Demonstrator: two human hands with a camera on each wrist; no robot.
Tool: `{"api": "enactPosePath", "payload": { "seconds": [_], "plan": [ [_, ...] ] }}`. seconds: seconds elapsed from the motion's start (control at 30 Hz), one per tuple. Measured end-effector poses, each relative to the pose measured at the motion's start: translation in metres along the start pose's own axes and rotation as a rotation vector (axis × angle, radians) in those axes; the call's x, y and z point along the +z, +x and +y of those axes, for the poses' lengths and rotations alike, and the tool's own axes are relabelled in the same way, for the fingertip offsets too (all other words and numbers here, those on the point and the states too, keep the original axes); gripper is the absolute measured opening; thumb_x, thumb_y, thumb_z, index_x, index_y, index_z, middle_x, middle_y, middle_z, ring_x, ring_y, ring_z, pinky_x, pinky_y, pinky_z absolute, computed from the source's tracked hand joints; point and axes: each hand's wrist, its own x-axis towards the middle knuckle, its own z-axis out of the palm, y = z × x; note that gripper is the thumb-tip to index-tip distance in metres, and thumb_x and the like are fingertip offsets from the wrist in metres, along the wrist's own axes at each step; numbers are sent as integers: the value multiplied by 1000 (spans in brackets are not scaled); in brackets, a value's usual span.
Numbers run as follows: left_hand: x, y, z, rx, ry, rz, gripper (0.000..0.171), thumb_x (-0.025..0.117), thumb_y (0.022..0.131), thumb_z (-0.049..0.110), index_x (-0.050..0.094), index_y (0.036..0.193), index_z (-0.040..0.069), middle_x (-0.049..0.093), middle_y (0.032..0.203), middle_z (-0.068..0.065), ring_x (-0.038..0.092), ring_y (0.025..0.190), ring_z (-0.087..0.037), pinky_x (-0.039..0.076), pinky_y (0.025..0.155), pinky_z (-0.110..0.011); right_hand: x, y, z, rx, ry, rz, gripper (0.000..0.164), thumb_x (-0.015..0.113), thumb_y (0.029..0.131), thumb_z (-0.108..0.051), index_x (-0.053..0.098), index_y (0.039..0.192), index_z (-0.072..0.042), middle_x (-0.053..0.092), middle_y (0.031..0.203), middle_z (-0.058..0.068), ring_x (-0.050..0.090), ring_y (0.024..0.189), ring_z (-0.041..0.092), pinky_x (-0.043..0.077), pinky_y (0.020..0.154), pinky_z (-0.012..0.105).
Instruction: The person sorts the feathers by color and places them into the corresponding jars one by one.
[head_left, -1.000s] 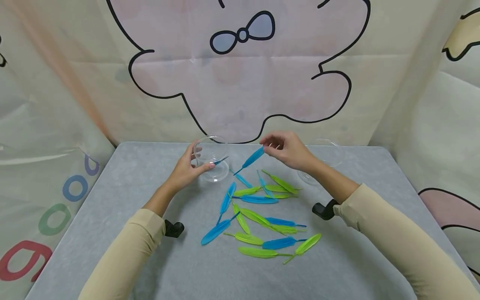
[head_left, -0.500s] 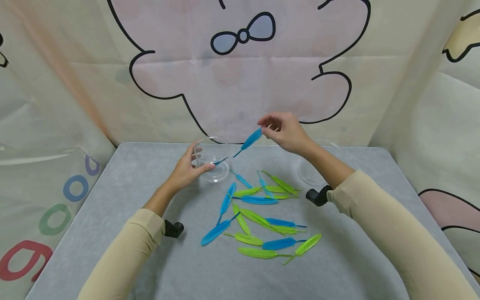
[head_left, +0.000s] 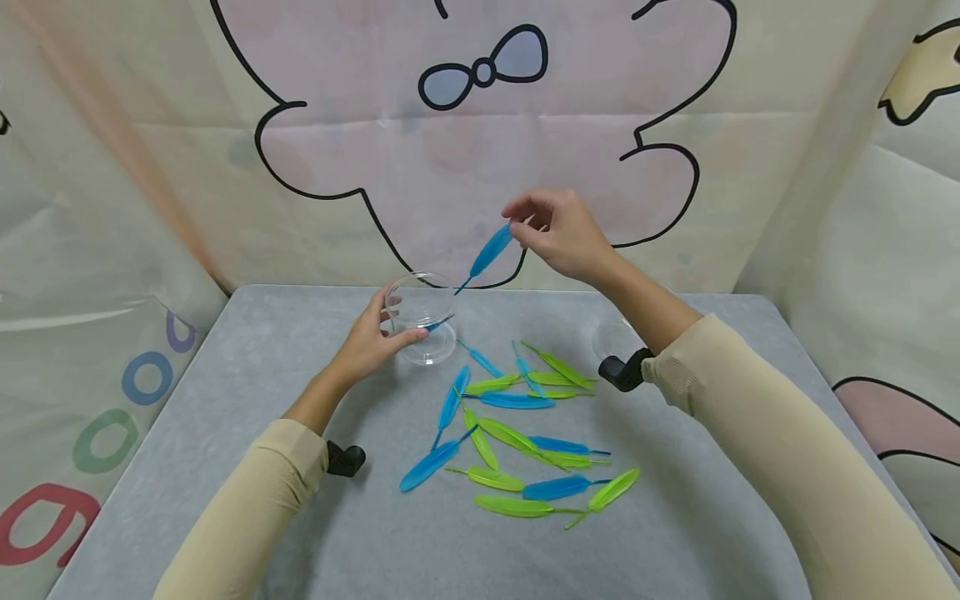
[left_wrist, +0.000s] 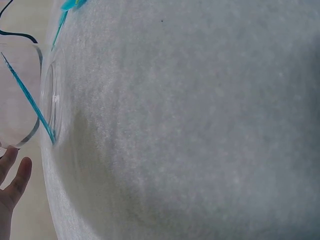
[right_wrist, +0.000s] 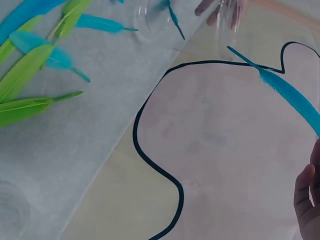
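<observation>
My left hand (head_left: 372, 335) grips a clear plastic cup (head_left: 422, 310) near the table's far edge. Inside that cup lies a blue feather (head_left: 440, 323), its quill leaning toward the rim; the left wrist view shows this feather (left_wrist: 31, 100) slanting across the clear wall. Up and to the right, in front of the backdrop, my right hand (head_left: 562, 235) pinches another blue feather (head_left: 491, 252) by the tip of its vane. That held feather (right_wrist: 292, 95) hangs with its quill pointing down and left, the quill end close to the cup's rim.
Several blue feathers (head_left: 517, 401) and green feathers (head_left: 501, 504) lie scattered over the middle of the grey table (head_left: 360, 533). A second clear cup (head_left: 617, 340) stands behind my right forearm. A printed cloth backdrop (head_left: 480, 158) rises behind the table.
My right hand has lifted the blue feather from low over the table, up and slightly left, bringing its quill nearer the cup. The left hand and cup have stayed in place.
</observation>
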Motion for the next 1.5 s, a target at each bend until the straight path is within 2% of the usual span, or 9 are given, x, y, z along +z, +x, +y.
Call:
{"api": "enactPosePath", "payload": {
  "seconds": [0.3, 0.73, 1.23, 1.5],
  "plan": [
    [0, 2, -1, 0, -7, -1, 97, 75, 87, 46, 17, 159, 18, 36, 155, -14, 38, 139, -41, 39, 106, -59, 6, 12, -15, 22, -16, -19, 19, 62, 96, -8, 70, 112, -1, 71, 104, 11, 65, 80, 21, 52, 70, 23],
    [-3, 0, -4, -17, -3, -4, 97, 74, 87, 50, 16, 159, 21, 37, 155, -14, 38, 139, -41, 39, 105, -60, 41, 21, -23, -27, -12, -86, 16, 63, 96, -5, 71, 109, -2, 69, 99, 9, 64, 79, 19, 54, 72, 30],
    [-1, 0, 0, -7, 1, -2, 95, 74, 88, 48, 17, 158, 18, 37, 154, -15, 40, 137, -43, 40, 105, -59, 70, 14, -11, 1, 27, -153, 16, 65, 95, -2, 70, 110, 0, 69, 102, 11, 63, 84, 23, 54, 77, 31],
    [1, -1, -1, 4, -7, -2, 95, 75, 88, 44, 17, 158, 17, 36, 154, -16, 40, 136, -43, 39, 105, -60, 85, 6, -6, 37, 46, -184, 15, 64, 95, -3, 70, 109, -1, 70, 101, 10, 63, 82, 22, 55, 76, 29]
  ]
}}
